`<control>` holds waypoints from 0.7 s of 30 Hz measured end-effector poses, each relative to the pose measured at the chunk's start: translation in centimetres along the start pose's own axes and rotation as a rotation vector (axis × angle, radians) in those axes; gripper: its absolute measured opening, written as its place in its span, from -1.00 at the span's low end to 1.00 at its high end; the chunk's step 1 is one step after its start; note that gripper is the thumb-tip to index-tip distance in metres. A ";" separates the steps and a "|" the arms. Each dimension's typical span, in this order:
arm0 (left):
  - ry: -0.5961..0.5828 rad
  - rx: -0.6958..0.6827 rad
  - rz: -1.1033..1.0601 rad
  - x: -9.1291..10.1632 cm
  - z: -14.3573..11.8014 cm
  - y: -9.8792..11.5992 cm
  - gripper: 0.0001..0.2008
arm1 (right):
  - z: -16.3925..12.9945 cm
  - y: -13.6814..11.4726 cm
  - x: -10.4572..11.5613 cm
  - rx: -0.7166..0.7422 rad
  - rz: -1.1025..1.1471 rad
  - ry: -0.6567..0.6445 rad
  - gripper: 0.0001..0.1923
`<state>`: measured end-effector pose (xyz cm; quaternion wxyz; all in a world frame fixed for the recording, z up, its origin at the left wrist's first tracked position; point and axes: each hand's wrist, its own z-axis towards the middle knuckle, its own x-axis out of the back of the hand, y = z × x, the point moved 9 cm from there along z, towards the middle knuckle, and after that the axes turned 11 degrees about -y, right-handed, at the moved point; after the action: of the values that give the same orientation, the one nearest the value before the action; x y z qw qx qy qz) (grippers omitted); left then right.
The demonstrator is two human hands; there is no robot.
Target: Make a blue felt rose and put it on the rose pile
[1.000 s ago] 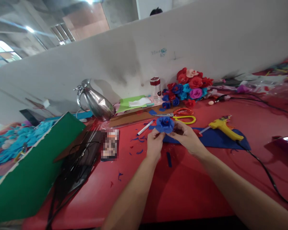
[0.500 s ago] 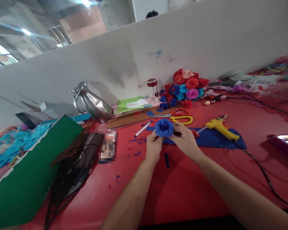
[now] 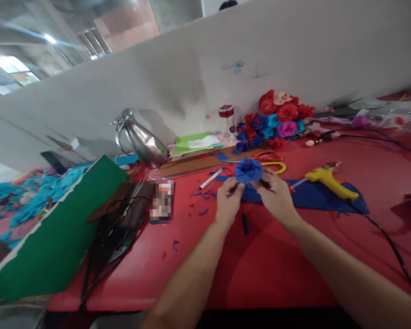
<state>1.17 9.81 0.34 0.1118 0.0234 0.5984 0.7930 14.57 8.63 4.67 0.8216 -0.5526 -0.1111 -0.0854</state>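
Observation:
Between my two hands is a blue paper flower [image 3: 248, 170] with a small red bit at its center, held above the red table. My left hand [image 3: 228, 200] pinches it low on its left side. The thumb and fingers of my right hand [image 3: 276, 194] are closed on its lower right edge. Fingers and petals hide the flower's underside. Just behind it lie scissors [image 3: 276, 167] with one yellow and one orange handle loop, partly covered. A strip of blue sheet [image 3: 315, 197] stretches out to the right beneath a yellow glue gun [image 3: 332, 182].
A white marker [image 3: 211, 179] and blue scraps [image 3: 202, 212] lie left of my hands. Farther back stand a steel jug [image 3: 142, 144], a red-lidded glass jar [image 3: 227, 122] and a heap of paper flowers [image 3: 287, 112]. A green board [image 3: 68, 219] leans at left. The glue gun's black cord [image 3: 387, 244] trails right.
The camera view has shifted, so most things appear farther right. Both hands still hold the blue flower, which now appears slightly higher and tipped a little differently.

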 end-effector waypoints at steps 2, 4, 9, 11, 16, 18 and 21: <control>0.000 -0.020 0.001 0.0 0.0 0.5 -0.81 | 0.1 0.1 -0.3 0.003 0.026 -0.029 -0.81; 0.007 -0.020 -0.017 0.1 0.0 0.6 -0.82 | 0.2 0.3 -0.7 0.014 0.071 -0.059 -0.81; 0.039 0.011 -0.106 0.0 -0.1 0.3 -0.81 | 0.2 1.1 -1.4 0.002 0.176 -0.082 -0.84; 0.052 0.013 -0.124 0.1 -0.1 0.4 -0.79 | 0.2 1.4 -1.5 -0.023 0.209 -0.098 -0.83; 0.069 0.074 -0.193 0.3 0.0 -0.2 -0.77 | 0.2 2.4 -2.0 -0.208 0.379 -0.187 -0.74; 0.065 0.097 -0.263 0.4 0.1 -0.6 -0.77 | 0.1 2.8 -2.5 -0.288 0.449 -0.231 -0.69; 0.060 0.122 -0.352 0.4 0.3 -1.0 -0.76 | 0.0 2.9 -2.8 -0.339 0.515 -0.260 -0.64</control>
<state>1.01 10.37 -0.55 0.2293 -0.0988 0.6433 0.7238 12.62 9.74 1.24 0.6916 -0.6975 -0.0562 0.1789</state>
